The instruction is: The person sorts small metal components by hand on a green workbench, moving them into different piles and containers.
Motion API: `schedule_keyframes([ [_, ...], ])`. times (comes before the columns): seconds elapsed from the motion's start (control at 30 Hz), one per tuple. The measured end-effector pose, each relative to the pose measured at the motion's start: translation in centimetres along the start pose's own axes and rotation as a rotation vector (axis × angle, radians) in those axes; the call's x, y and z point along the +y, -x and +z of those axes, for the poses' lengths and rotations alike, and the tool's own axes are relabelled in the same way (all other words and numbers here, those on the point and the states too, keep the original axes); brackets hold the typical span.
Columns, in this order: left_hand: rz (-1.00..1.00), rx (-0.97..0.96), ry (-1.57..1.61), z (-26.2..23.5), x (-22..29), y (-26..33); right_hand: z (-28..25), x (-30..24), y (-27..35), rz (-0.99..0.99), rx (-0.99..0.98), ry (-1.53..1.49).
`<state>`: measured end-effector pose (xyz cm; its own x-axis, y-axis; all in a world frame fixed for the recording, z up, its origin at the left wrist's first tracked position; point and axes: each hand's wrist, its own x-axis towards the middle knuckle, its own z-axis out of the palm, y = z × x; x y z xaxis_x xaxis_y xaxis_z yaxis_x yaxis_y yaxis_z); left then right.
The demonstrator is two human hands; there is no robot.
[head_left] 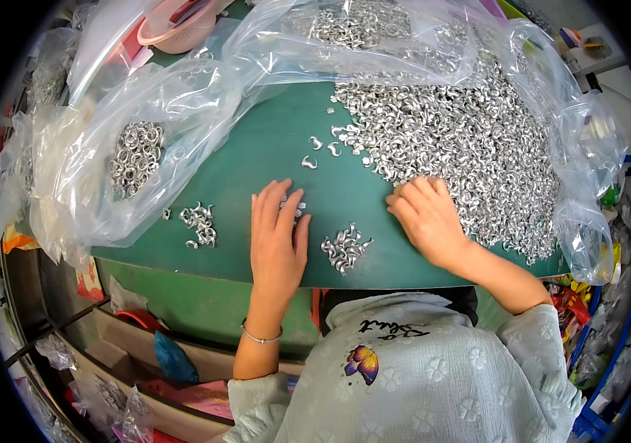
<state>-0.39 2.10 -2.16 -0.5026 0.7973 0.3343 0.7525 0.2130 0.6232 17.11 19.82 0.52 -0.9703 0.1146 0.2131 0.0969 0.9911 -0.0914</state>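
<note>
My left hand (277,232) lies on the green tabletop (249,148) with its fingers stretched out. A few small silvery metal pieces (299,210) show between its fingers. At the near left edge of a large heap of curved silvery metal pieces (463,148), my right hand (430,221) has its fingers curled and pressed together. What those fingers hold, if anything, is hidden. Between my hands sits a small pile of curved metal pieces (346,248). Another small pile (200,224) lies to the left of my left hand. Several loose pieces (309,162) are scattered beyond my hands.
A clear plastic bag (190,103) spreads over the left side, with a cluster of metal rings (137,156) inside. More clear plastic (588,148) borders the heap at the right and back. A pink basket (177,33) stands at the far left. Below the table edge is a beige drawer (127,336).
</note>
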Motion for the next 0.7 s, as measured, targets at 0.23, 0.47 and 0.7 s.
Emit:
schedule_keyframes([
  [0.23,-0.027,-0.048,0.085,-0.5,0.9,0.5,1.1,-1.8,-3.9,-0.077,0.042,-0.216],
  [0.47,-0.154,0.041,0.124,-1.8,1.1,1.5,0.1,-1.4,-6.9,0.024,-0.041,-0.605],
  [0.7,-0.202,0.066,-0.071,-2.6,1.2,2.7,0.1,-0.6,-5.8,0.083,-0.300,-0.575],
])
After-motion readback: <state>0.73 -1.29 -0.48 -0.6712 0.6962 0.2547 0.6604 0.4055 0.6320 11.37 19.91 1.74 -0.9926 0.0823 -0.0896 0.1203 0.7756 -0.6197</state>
